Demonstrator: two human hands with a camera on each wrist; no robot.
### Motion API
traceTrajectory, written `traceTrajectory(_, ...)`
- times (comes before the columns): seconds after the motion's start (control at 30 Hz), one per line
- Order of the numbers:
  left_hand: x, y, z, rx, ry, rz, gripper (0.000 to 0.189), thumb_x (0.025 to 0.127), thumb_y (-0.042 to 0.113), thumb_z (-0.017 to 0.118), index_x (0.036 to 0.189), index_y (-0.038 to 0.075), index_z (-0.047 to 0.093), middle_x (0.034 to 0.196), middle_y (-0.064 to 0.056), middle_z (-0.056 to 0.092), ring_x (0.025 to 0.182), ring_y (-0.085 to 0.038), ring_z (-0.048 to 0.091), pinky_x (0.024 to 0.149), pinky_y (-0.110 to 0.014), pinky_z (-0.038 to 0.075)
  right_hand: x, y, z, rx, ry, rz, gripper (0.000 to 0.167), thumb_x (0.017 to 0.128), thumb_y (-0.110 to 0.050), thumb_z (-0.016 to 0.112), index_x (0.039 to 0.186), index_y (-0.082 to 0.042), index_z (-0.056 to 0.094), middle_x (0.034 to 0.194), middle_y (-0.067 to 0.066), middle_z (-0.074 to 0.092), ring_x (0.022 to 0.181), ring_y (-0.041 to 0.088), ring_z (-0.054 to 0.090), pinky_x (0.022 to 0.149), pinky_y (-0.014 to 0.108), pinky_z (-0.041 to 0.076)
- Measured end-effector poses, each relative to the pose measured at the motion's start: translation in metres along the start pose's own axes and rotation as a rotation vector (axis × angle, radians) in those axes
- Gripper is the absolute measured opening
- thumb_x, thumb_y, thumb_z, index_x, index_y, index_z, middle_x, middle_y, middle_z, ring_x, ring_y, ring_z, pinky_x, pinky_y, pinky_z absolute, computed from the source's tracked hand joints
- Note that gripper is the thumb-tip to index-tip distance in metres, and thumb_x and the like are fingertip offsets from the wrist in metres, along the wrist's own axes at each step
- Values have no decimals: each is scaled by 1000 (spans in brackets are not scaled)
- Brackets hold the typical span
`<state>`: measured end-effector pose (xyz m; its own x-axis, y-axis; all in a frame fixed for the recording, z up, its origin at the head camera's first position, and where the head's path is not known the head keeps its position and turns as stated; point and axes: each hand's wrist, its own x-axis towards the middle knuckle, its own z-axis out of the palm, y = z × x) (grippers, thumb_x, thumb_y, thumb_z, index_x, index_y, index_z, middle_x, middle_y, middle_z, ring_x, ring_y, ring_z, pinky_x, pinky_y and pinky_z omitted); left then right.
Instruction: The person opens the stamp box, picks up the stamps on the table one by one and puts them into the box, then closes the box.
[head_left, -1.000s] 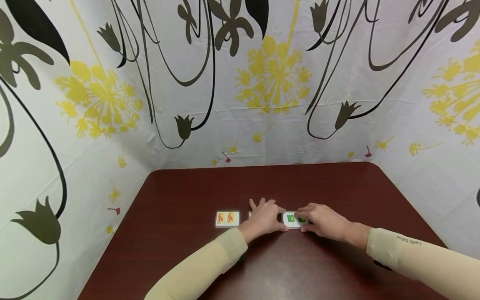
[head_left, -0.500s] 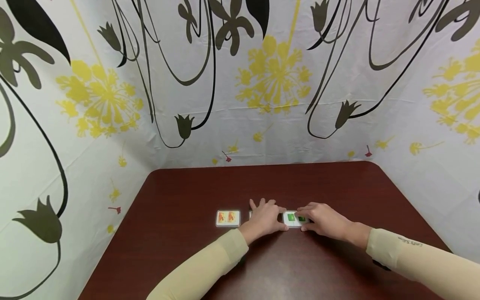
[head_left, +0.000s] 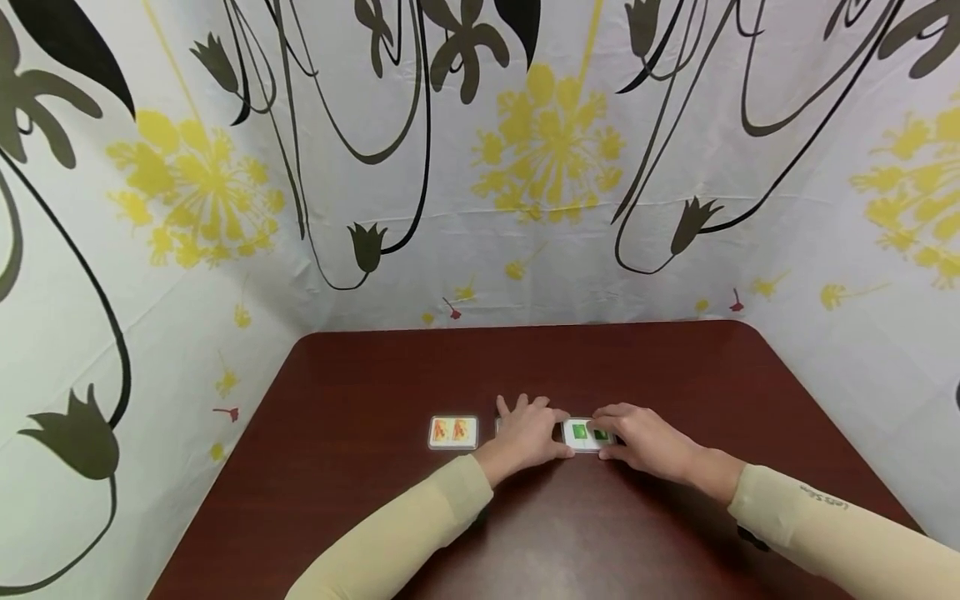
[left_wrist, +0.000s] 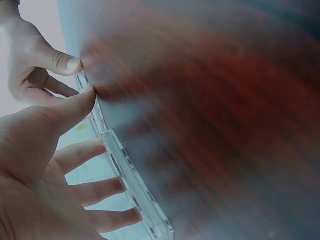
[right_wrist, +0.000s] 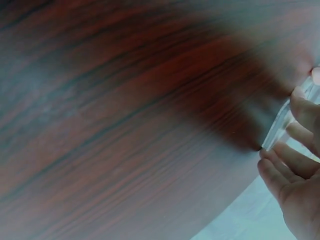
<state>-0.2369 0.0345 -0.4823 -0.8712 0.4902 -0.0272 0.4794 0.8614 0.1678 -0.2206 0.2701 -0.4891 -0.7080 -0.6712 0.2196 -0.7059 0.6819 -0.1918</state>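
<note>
Three flat clear plastic cases lie in a row on the table in the head view. The right case (head_left: 581, 432), white with green squares, has a hand at each end. My left hand (head_left: 525, 434) pinches its left end between thumb and index finger, front to back. With thumb and fingers, my right hand (head_left: 647, 440) grips its right end. The middle case (left_wrist: 132, 182) is mostly hidden under my left hand in the head view; in the left wrist view several fingertips rest against it. The left case (head_left: 453, 432), with two orange pictures, lies untouched.
The dark reddish-brown wooden table (head_left: 375, 375) has rounded far corners. A white cloth (head_left: 442, 200) with yellow, black and grey-green plant prints hangs behind it and along both sides.
Both hands keep their places on the right case. The whole head view shifts slightly; the cases show no clear movement on the table.
</note>
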Motion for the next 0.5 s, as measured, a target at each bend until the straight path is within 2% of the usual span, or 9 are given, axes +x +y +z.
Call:
traceTrajectory(0.17, -1, -1, -1, 1, -12, -16, 60, 85, 63, 71, 140, 40, 60, 148, 0, 50, 138, -39, 41, 107, -73, 21, 5, -2, -3, 27, -21, 23, 40, 80, -18, 87, 116, -11, 72, 115, 2, 65, 99, 16, 64, 75, 30, 56)
traceTrajectory(0.3, -1, -1, -5, 2, -52, -15, 62, 87, 63, 68, 143, 39, 56, 151, -1, 47, 140, -40, 38, 106, -74, 19, 9, -4, -7, 39, -41, 36, 37, 79, -17, 88, 112, -13, 71, 108, 0, 65, 90, 13, 64, 70, 28, 55)
traceTrajectory(0.5, -5, -4, -17, -93, -99, -6, 70, 91, 62, 65, 153, 37, 43, 154, -5, 43, 144, -40, 33, 106, -75, 18, 10, -7, -15, -1, -47, 84, 42, 79, -25, 88, 115, -10, 72, 115, 5, 65, 88, 17, 66, 69, 30, 54)
